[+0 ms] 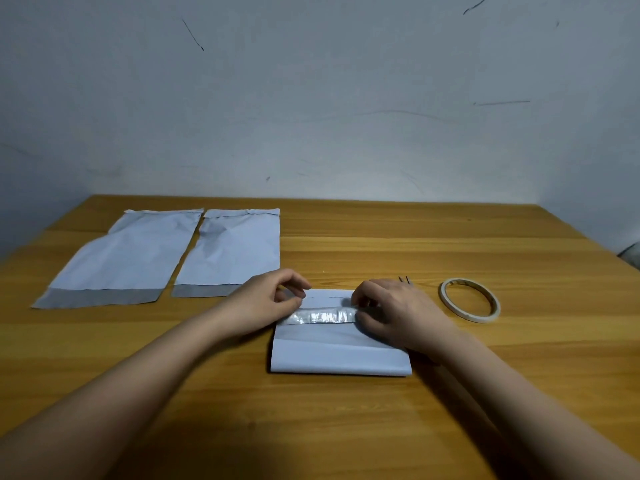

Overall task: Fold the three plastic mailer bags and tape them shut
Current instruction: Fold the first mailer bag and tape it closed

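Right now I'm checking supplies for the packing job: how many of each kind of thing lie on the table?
Flat unfolded white plastic mailer bags: 2
Folded white plastic mailer bag, under both hands: 1
Ring-shaped roll of pale tape: 1
Small dark thin item beside the right hand, too small to identify: 1
Total: 5

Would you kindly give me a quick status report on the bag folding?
Left hand and right hand pinch shiny strip on folded white plastic mailer. Two flat white mailers unfolded. Cream tape roll right, nothing obstructing.
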`<state>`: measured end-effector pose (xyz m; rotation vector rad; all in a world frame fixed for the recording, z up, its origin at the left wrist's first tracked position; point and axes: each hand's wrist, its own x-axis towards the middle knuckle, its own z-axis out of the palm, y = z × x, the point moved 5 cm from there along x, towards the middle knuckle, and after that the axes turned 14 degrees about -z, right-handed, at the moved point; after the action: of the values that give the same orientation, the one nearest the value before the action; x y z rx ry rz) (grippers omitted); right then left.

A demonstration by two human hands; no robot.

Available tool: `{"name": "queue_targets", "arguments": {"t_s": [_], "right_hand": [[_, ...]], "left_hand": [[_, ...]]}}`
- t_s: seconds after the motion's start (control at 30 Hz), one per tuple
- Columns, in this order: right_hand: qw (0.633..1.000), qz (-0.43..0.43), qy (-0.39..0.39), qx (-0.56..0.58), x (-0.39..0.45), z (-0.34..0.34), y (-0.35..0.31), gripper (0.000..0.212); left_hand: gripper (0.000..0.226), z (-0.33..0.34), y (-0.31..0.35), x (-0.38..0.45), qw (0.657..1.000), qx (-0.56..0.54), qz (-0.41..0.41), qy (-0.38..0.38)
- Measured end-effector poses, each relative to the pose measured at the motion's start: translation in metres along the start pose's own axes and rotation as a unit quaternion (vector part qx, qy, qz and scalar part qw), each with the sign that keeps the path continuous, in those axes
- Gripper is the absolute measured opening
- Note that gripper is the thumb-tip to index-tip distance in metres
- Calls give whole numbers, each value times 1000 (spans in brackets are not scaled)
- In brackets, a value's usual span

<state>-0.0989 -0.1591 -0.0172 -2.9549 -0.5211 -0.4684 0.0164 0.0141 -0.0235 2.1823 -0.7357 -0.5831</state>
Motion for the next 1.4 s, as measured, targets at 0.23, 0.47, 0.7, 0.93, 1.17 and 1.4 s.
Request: {"name": "queue_targets", "arguments": {"t_s": [0.23,0.47,0.7,0.93,1.17,1.4], "right_hand": [[1000,-4,11,-7,1,1,-1,17],[1000,-5,11,-12,4,3,-3,17],[1000,3,15,1,5,3,-1,18],[997,53,-6,54,7,7,6,17],[989,81,-27,124,8,6,7,18],[975,122,-19,185,7,6,13,22]], "left_hand": [[37,6,6,-23,972,213,92,48],[53,23,3,-43,922,365,123,29],[55,24,-2,-47,935,340,99,11],[45,21,-5,-45,953,289,93,1],[38,3,9,-28,965,213,123,95],[11,-3,6,-15,975,129,96,152]]}}
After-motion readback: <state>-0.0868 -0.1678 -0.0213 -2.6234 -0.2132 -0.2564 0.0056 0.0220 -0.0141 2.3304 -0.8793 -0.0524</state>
